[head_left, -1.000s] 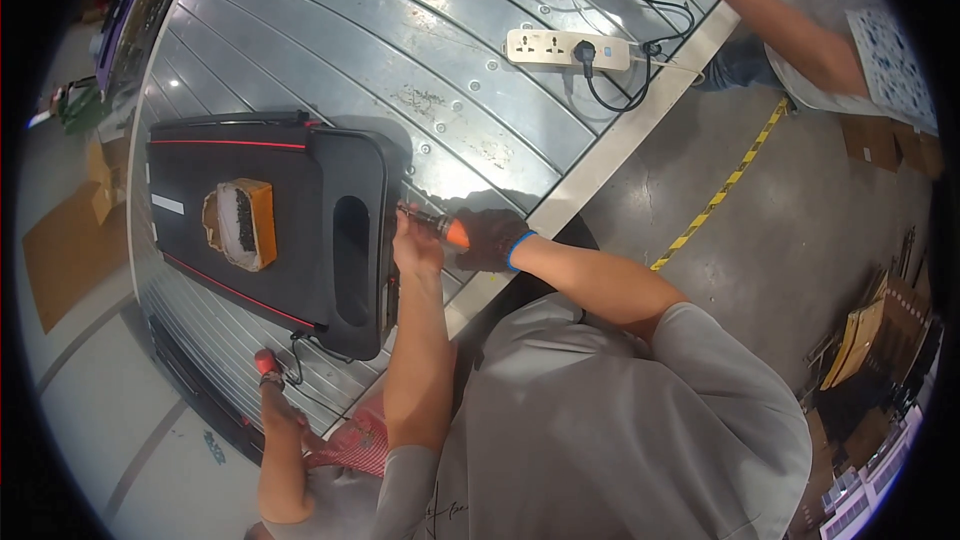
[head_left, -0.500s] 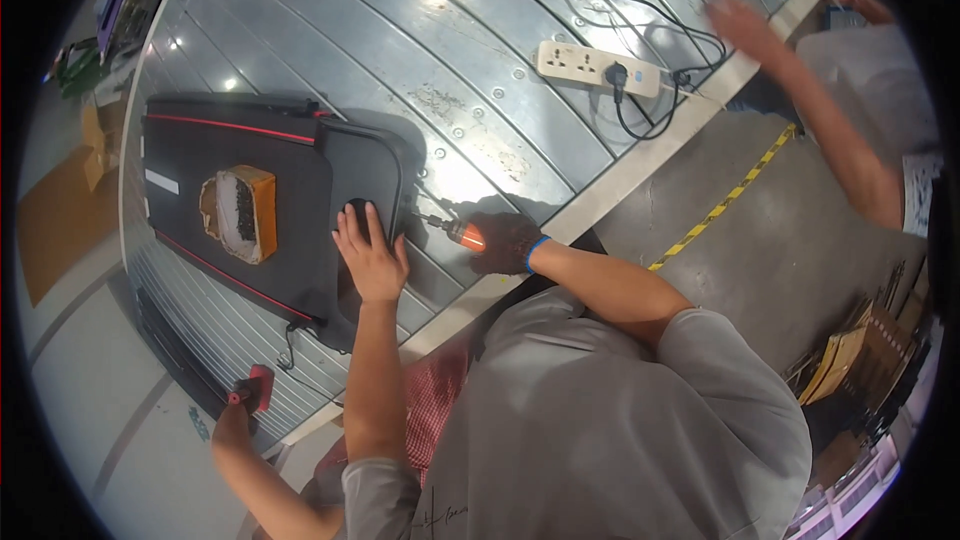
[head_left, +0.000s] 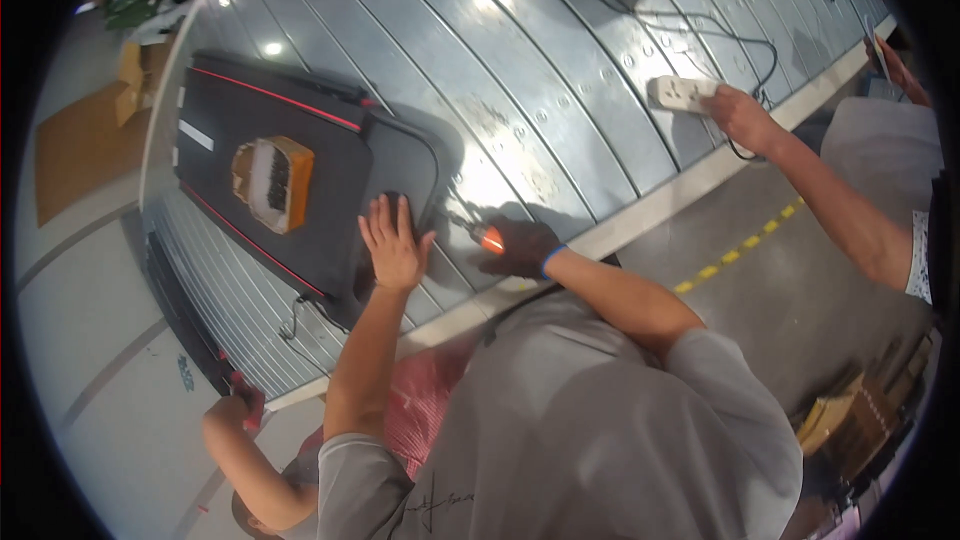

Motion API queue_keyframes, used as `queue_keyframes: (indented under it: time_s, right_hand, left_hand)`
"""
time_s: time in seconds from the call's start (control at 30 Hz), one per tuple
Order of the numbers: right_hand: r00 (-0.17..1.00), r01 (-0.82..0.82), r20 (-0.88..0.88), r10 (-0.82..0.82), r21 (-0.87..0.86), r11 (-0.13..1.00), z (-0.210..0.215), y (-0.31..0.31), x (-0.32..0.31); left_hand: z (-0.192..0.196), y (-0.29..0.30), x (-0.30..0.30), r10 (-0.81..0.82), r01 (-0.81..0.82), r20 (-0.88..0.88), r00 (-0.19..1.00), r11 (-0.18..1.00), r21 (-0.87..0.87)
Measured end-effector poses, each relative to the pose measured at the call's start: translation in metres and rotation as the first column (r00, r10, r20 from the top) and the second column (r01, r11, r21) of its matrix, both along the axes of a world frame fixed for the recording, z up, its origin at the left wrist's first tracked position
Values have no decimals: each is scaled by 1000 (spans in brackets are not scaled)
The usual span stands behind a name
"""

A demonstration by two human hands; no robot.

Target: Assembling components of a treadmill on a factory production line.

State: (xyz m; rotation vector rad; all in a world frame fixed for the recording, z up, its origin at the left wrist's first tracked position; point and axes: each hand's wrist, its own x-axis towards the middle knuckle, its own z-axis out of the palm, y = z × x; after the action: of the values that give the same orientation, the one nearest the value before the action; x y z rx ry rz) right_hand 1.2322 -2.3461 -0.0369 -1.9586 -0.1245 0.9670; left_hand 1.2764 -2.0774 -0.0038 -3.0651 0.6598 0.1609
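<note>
Black plastic forms the casing of a flat, treadmill-like machine [head_left: 300,180] laid on the ribbed metal workbench [head_left: 560,70], toward its left half; thin red stripes run along its long edges, and an orange-brown box of small parts [head_left: 272,181] sits on its deck. The left hand [head_left: 393,245] is pressed flat, fingers spread, on the near right corner of the casing. The right hand [head_left: 522,245], in a dark glove, is closed around an orange-handled screwdriver [head_left: 478,235], whose tip is aimed at the edge of the casing just beside the left hand; whether the tip is seated in a screw cannot be told.

A slip of the tip could be judged the main risk: with the bare fingers so near, a blade jumping off a screw head would be driven into them or would scratch the casing. A loosened screw could also be lost in the bench's grooves.

Farther right, a co-worker's hand [head_left: 741,116] rests on a white power strip [head_left: 683,92] with a black cable. At the near left, another person's hand [head_left: 243,405] grips a red-handled tool.
</note>
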Motion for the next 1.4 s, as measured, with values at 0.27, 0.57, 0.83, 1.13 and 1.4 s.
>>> queue_keyframes:
  time_s: [0.27,0.57,0.83,1.13,1.4]
  right_hand:
    - [981,170,-55,-184,-199,965,25,-56,-4]
    - [848,529,-1,-529,50,847,3,-87,12]
    - [944,327,-22,-328,-31,944,-22,-97,80]
    - [951,291,-88,-297,-73,954,-35,-70,106]
    - [921,370,-54,-386,-193,909,-9,-87,76]
  left_hand:
    - [11,-117,197,132,130,-588,798,915,382]
    - [-20,-108,130,62,301,-638,767,844,444]
    - [-1,-17,59,26,-162,-233,972,795,-585]
    - [-8,249,118,913,-864,-19,407,378,-331]
    - [-2,240,153,849,-891,-270,455,434,-136]
